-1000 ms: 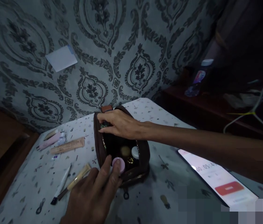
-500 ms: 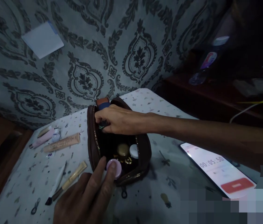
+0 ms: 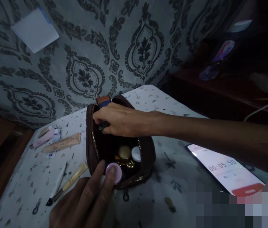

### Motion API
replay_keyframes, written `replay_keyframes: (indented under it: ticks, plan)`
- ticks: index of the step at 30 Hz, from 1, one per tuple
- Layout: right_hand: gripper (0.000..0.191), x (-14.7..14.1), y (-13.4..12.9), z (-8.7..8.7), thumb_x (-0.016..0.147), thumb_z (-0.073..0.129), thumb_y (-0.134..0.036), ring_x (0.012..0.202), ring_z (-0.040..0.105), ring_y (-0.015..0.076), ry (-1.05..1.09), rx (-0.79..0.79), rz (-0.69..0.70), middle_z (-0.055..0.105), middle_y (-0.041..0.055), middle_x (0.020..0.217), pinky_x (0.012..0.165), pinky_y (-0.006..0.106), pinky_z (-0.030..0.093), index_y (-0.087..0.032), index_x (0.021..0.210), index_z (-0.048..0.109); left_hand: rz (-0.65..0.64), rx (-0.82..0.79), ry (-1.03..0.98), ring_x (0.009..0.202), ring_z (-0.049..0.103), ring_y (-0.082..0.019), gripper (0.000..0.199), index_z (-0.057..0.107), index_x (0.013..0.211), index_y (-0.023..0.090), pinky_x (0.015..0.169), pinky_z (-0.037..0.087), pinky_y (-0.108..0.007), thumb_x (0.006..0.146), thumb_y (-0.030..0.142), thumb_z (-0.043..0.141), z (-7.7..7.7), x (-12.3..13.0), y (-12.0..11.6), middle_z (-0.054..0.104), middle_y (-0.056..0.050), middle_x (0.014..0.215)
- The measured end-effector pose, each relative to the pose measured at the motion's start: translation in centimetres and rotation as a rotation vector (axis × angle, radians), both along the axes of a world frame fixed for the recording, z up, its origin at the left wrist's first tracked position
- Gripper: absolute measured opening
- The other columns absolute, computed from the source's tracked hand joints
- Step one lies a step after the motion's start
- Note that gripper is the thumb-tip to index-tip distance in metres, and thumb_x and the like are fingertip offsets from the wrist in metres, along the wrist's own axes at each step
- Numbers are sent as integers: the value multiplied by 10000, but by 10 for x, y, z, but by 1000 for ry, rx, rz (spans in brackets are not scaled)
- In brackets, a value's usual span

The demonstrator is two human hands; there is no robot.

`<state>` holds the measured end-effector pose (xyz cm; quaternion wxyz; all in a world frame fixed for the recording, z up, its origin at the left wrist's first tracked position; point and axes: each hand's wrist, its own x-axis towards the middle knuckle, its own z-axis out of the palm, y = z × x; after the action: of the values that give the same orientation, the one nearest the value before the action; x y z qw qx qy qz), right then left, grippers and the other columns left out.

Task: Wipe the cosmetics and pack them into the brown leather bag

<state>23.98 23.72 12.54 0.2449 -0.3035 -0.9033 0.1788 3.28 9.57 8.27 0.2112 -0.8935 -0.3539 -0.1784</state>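
Observation:
An unzipped dark brown bag (image 3: 148, 158) stands on the patterned cloth, its opening facing me. My right hand (image 3: 117, 118) reaches in at the bag's far side. Its fingers are closed round a small dark thing with a greenish glint, mostly hidden. My left hand (image 3: 83, 199) is at the bag's near edge, holding a round pink-lidded container (image 3: 116, 173) between thumb and finger. Deeper in the bag lie a gold round item (image 3: 124, 152), a white round lid (image 3: 136, 154) and shiny gold pieces (image 3: 129, 163).
To the left lie a beige tube (image 3: 62, 143), a pink tube (image 3: 43, 139), a gold-handled brush (image 3: 70, 180) and a slim white tube (image 3: 59, 180). A phone with a timer (image 3: 224, 166) rests at right. Beyond it, a bottle (image 3: 224, 50) stands on a dark surface.
The view has shifted slightly. Both hands keep nearly the same places, the right inside the bag and the left on the pink-lidded container.

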Motion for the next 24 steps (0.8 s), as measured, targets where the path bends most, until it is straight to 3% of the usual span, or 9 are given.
replay_keyframes:
  ticks: [10,18,24]
  plan:
    - [261,2,-3,-3,744,535,51,941,517,195,-21,28,0,572,52,984,750,287,389,-147,911,570,-2,-33,-3,929,715,-232,472,439,1451,229,598,625,-309,1007,338,318,-2,-3,-1,630,-101,1314]
    - [230,3,-1,-9,769,566,9,935,515,198,-6,107,37,585,58,980,759,286,384,-145,937,594,17,-48,30,922,703,-195,486,375,1482,213,600,588,-263,1003,229,291,0,-3,0,582,-97,1375]
    - [145,-1,1,2,742,678,-46,797,533,156,-87,33,7,591,5,798,670,250,335,-142,824,608,2,-71,57,946,686,-197,535,346,1495,213,630,578,-242,964,184,400,2,-7,0,554,-97,1407]
